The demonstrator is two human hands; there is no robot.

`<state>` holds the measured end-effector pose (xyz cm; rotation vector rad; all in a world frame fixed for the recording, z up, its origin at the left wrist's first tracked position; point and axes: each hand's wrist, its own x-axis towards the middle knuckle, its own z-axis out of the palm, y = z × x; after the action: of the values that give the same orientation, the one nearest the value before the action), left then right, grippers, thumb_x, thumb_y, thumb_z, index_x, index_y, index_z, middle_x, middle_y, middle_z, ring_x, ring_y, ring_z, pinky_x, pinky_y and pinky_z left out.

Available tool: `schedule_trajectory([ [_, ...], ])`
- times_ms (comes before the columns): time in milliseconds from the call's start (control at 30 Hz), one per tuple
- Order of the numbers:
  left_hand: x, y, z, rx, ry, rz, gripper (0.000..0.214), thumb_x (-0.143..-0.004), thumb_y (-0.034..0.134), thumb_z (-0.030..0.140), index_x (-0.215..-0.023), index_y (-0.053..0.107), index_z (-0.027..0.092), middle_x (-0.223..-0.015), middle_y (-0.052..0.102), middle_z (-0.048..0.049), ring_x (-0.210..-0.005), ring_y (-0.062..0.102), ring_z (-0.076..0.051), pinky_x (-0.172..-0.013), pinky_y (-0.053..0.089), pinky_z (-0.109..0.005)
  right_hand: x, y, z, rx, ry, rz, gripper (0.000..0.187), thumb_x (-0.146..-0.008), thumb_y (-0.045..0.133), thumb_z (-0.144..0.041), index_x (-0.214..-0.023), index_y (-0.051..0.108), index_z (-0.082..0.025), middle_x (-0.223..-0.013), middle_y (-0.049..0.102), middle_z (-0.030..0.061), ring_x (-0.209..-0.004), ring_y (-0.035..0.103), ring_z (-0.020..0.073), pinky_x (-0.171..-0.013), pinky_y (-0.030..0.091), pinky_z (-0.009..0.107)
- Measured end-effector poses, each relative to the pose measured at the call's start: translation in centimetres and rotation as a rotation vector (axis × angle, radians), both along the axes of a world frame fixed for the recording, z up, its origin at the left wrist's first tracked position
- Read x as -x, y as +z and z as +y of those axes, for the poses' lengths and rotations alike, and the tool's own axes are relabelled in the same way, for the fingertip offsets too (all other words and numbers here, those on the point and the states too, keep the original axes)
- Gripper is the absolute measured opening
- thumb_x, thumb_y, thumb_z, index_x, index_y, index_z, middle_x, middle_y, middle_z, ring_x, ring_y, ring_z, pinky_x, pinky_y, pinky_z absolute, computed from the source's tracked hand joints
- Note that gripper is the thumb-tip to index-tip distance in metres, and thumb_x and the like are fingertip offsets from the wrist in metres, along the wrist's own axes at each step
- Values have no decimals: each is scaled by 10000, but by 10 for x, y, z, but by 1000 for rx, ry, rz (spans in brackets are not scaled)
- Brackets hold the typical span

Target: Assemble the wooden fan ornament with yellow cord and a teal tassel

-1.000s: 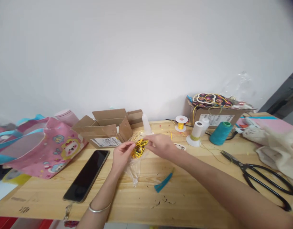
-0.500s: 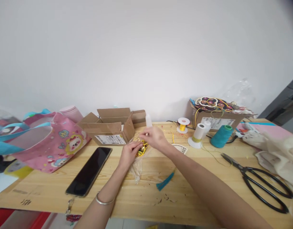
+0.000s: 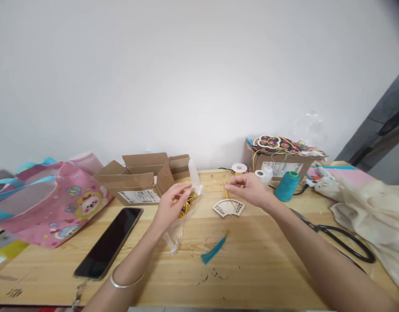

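My left hand (image 3: 173,203) is at a clear plastic bag (image 3: 176,236) of yellow cords (image 3: 187,206). Its fingers are stretched out and apart from the thumb, with nothing visibly gripped. My right hand (image 3: 249,188) pinches a thin yellowish cord (image 3: 231,200), whose loose end hangs down. Just beneath it a pale, fan-shaped cut-out pendant (image 3: 228,208) lies flat on the table, with a yellow loop at its top. Nearer to me rests a teal tassel (image 3: 214,251).
Left are a phone (image 3: 108,242), a pink bag (image 3: 66,208) and an open carton (image 3: 128,182). A white bottle (image 3: 194,173) stands behind the plastic bag. Right are thread spools (image 3: 240,168), a teal cone (image 3: 287,186), large scissors (image 3: 345,240), cream cloth (image 3: 374,225) and a filled box (image 3: 274,167).
My right hand has moved right, away from the plastic bag, to above the fan pendant, with a thin cord in its fingers. My left hand has loosened its fingers by the bag. The view has shifted slightly.
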<state>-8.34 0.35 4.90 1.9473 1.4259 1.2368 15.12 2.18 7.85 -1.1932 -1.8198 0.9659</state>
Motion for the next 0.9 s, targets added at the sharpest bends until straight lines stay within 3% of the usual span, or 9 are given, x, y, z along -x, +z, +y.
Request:
schedule_trajectory([
  [133, -52, 7, 5, 168, -296, -116, 406, -738, 523, 326, -1134, 517, 239, -1146, 550, -69, -948, 543, -184, -811, 419, -305, -10, -22, -3, 107, 124, 58, 275, -647, 582, -392, -594, 596, -123, -489, 486, -26, -446, 383, 67, -428, 272, 206],
  [200, -73, 0, 6, 238, -403, -231, 450, -708, 564, 308, -1149, 503, 245, -1195, 517, -70, -992, 525, -200, -802, 427, -313, -18, -27, -4, 154, 182, 112, 277, -646, 596, -399, -615, 601, -125, -522, 514, -20, -472, 411, 70, -448, 296, 205],
  [300, -91, -15, 4, 384, -518, -266, 342, -718, 553, 287, -1050, 590, 220, -1035, 624, -60, -904, 562, -193, -769, 427, -300, -32, -33, -5, 281, 276, 230, 261, -660, 605, -389, -657, 606, -128, -592, 575, -4, -528, 475, 76, -508, 357, 207],
  [467, -91, -35, -3, 570, -369, -397, 174, -683, 591, 297, -746, 685, 165, -645, 652, -16, -592, 536, -111, -599, 398, -216, -45, -40, -7, 450, 332, 362, 219, -707, 590, -336, -695, 600, -118, -673, 622, 25, -614, 541, 84, -608, 411, 214],
  [633, -87, -37, -6, 679, -387, -529, 152, -655, 631, 269, -726, 675, 142, -676, 637, -27, -627, 521, -102, -632, 382, -209, -45, -44, -11, 566, 364, 548, 184, -741, 564, -305, -694, 546, -128, -676, 605, 17, -630, 540, 79, -631, 410, 210],
  [733, -85, -34, -6, 710, -431, -591, 146, -666, 623, 262, -730, 673, 141, -703, 637, -33, -650, 523, -102, -661, 384, -216, -43, -45, -11, 587, 341, 593, 193, -755, 543, -312, -673, 508, -141, -607, 548, -16, -558, 492, 63, -557, 388, 189],
  [900, -86, -32, -8, 701, -365, -568, 144, -651, 632, 277, -712, 674, 153, -697, 647, -31, -636, 529, -109, -637, 388, -215, -35, -49, -11, 441, 234, 337, 229, -762, 513, -376, -755, 548, -150, -560, 484, -42, -447, 350, 41, -413, 250, 170],
])
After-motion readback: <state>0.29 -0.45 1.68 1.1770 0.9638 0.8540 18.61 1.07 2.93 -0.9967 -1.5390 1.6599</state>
